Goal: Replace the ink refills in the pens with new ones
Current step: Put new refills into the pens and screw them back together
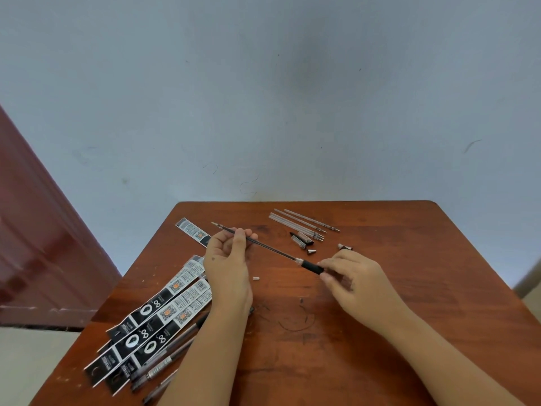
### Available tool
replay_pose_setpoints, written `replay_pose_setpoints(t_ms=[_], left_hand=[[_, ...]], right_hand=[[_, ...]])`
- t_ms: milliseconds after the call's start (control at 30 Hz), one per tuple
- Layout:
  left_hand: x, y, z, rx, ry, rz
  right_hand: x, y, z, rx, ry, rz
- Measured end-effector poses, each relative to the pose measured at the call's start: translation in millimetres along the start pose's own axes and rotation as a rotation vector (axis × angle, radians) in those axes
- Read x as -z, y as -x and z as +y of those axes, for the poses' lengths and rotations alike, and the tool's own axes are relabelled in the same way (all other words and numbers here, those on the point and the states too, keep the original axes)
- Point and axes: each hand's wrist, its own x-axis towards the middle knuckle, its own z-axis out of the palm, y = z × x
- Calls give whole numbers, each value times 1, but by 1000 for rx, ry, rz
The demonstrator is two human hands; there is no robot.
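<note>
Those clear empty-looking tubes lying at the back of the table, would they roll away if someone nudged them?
Probably yes. The clear refill tubes look thin, round and smooth, so a sideways nudge on the flat wooden table would likely roll them. They seem very light, being slim and see-through, and may flex slightly if lifted by one end.

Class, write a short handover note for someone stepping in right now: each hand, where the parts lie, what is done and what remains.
Left hand pinches the refill, tip pointing far-left.
Right hand holds the pen barrel at its black grip; the refill sits partly inside.
Clear refills lie at the far side, beside a cap and loose tips.
Packets and pens lie near-left.
Done: several packets opened.
Left: seat the refill, screw on a tip, do the other pens.
</note>
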Motion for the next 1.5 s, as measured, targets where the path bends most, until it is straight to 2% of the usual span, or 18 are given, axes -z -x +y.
replay_pose_setpoints(t_ms=[233,433,567,833,967,1167,1233,1333,1500], left_hand=[[-2,5,-3,45,-127,-83],[-4,15,-10,181,-384,-332],[-7,20,-15,211,-519,-437],[-6,25,-13,307,-550,-573],[-8,24,-9,265,-501,-517],[-6,16,3,312,-214,-321],[-5,14,6,293,-192,-298],[-4,13,9,233,-225,-293],[0,12,8,30,-464,-316]], right_hand=[[-1,0,-1,10,-3,-6],[-2,-1,4,0,3,34],[-2,-1,5,3,24,55],[-4,-2,7,1,-21,51],[-3,-3,4,25,-63,79],[-2,-4,12,-21,39,133],[-2,-9,9,-30,221,76],[-1,-25,3,-87,430,-127],[-14,-52,1,-219,586,-238]])
